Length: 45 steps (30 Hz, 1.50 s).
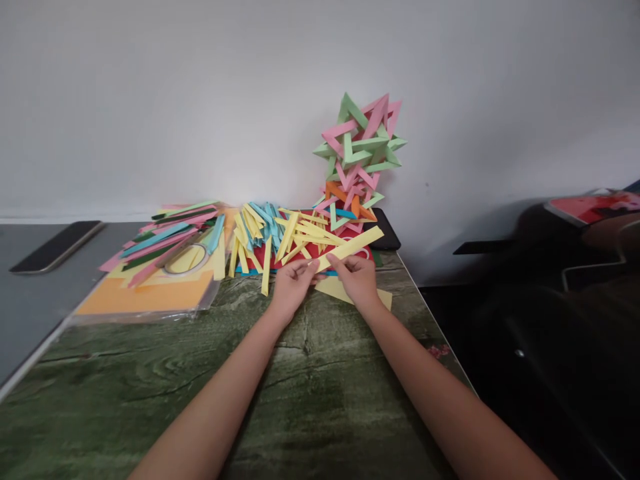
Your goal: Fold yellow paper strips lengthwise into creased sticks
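Note:
A yellow paper strip (361,244) is held up at a slant, its right end higher. My left hand (294,283) pinches its lower end between thumb and fingers. Close beside it, my right hand (357,277) pinches the same strip nearer its middle. Beneath my right hand a flat yellow paper piece (334,288) lies on the table. Just beyond my hands are many folded yellow strips (313,233) and blue folded strips (270,223), resting on a red sheet (313,250).
A pink and green folded-paper star model (357,143) stands by the wall. Left are a plastic packet of orange paper (150,295), coloured strips (165,233), a roll of tape (186,259) and a phone (57,247). A black device (385,230) lies behind the strips, near the green table's (200,387) right edge.

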Available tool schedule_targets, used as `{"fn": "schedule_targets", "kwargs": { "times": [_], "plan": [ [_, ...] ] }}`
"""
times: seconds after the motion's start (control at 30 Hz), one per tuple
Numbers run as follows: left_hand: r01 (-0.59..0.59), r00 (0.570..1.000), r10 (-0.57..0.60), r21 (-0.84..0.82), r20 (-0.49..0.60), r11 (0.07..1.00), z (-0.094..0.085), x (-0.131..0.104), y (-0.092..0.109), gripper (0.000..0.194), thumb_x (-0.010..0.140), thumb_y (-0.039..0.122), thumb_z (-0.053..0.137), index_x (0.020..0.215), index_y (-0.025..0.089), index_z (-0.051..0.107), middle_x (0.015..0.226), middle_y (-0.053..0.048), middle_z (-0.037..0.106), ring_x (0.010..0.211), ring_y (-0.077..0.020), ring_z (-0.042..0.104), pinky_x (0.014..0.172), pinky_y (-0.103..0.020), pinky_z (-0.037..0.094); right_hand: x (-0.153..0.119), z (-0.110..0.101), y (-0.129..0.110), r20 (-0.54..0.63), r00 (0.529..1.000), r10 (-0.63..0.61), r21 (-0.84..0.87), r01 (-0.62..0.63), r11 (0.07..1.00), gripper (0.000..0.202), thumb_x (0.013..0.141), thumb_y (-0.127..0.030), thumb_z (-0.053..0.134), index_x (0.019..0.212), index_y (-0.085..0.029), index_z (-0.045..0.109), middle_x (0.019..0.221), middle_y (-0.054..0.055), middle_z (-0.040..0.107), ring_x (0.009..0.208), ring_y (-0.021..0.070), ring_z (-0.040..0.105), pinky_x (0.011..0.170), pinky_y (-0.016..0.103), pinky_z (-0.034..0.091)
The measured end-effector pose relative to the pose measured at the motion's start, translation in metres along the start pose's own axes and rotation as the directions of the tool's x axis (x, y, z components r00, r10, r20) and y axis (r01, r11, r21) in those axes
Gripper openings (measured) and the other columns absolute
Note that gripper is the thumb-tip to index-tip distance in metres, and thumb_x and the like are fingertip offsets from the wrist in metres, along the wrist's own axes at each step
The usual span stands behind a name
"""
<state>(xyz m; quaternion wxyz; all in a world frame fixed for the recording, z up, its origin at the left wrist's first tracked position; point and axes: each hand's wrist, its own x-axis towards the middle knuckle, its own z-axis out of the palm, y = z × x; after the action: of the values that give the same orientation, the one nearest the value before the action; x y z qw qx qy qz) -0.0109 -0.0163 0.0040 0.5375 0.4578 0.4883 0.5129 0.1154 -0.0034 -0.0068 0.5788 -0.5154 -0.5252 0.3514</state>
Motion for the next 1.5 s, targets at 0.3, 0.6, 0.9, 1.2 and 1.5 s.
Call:
{"fn": "schedule_targets", "kwargs": {
  "times": [0.3, 0.6, 0.9, 1.2, 1.5],
  "plan": [
    [0.0, 1.0, 0.001, -0.061, 0.011, 0.998, -0.004, 0.002, -0.004, 0.035, 0.064, 0.041, 0.063, 0.086, 0.014, 0.067, 0.072, -0.004, 0.067, 0.067, -0.0166, 0.064, 0.066, -0.027, 0.05, -0.008, -0.002, -0.012, -0.012, 0.887, -0.462, -0.423, 0.414, 0.806, 0.005, 0.066, -0.023, 0.058, 0.069, -0.02, 0.061, 0.076, 0.002, 0.056, 0.078, 0.0166, 0.051, 0.075, 0.032, 0.037],
    [-0.044, 0.998, 0.046, -0.044, 0.048, 0.998, -0.005, 0.001, -0.006, 0.029, 0.066, 0.039, 0.062, 0.082, 0.016, 0.068, 0.071, -0.001, 0.067, 0.064, -0.0126, 0.06, 0.067, -0.026, 0.049, -0.012, 0.001, -0.015, 0.181, 0.885, -0.428, -0.528, 0.455, 0.717, 0.016, 0.065, -0.013, 0.048, 0.075, -0.022, 0.057, 0.088, 0.003, 0.059, 0.094, 0.0198, 0.049, 0.087, 0.035, 0.027],
    [-0.048, 0.996, 0.048, -0.004, 0.082, 0.999, -0.005, 0.002, -0.005, 0.029, 0.068, 0.038, 0.06, 0.085, 0.016, 0.068, 0.071, -0.002, 0.067, 0.059, -0.0114, 0.058, 0.061, -0.023, 0.048, -0.011, 0.0, -0.012, 0.199, 0.892, -0.405, -0.512, 0.447, 0.734, 0.019, 0.064, -0.013, 0.05, 0.08, -0.021, 0.056, 0.085, 0.002, 0.059, 0.086, 0.0185, 0.051, 0.084, 0.033, 0.029],
    [-0.029, 0.999, 0.029, -0.006, 0.019, 1.0, -0.005, 0.002, -0.008, 0.034, 0.069, 0.039, 0.059, 0.089, 0.014, 0.065, 0.068, -0.002, 0.067, 0.057, -0.0117, 0.059, 0.06, -0.024, 0.05, -0.012, 0.0, -0.011, 0.237, 0.877, -0.417, -0.545, 0.475, 0.691, 0.006, 0.069, -0.022, 0.056, 0.069, -0.024, 0.062, 0.077, 0.0, 0.057, 0.082, 0.017, 0.049, 0.081, 0.033, 0.027],
    [-0.051, 0.998, 0.05, -0.043, -0.034, 0.998, -0.004, 0.005, -0.01, 0.03, 0.066, 0.04, 0.062, 0.081, 0.014, 0.064, 0.072, -0.003, 0.067, 0.064, -0.0134, 0.061, 0.064, -0.026, 0.051, -0.01, -0.001, -0.009, 0.262, 0.882, -0.391, -0.555, 0.47, 0.686, 0.007, 0.075, -0.028, 0.056, 0.073, -0.024, 0.062, 0.083, -0.001, 0.062, 0.087, 0.0179, 0.049, 0.082, 0.034, 0.024]
  ]
}}
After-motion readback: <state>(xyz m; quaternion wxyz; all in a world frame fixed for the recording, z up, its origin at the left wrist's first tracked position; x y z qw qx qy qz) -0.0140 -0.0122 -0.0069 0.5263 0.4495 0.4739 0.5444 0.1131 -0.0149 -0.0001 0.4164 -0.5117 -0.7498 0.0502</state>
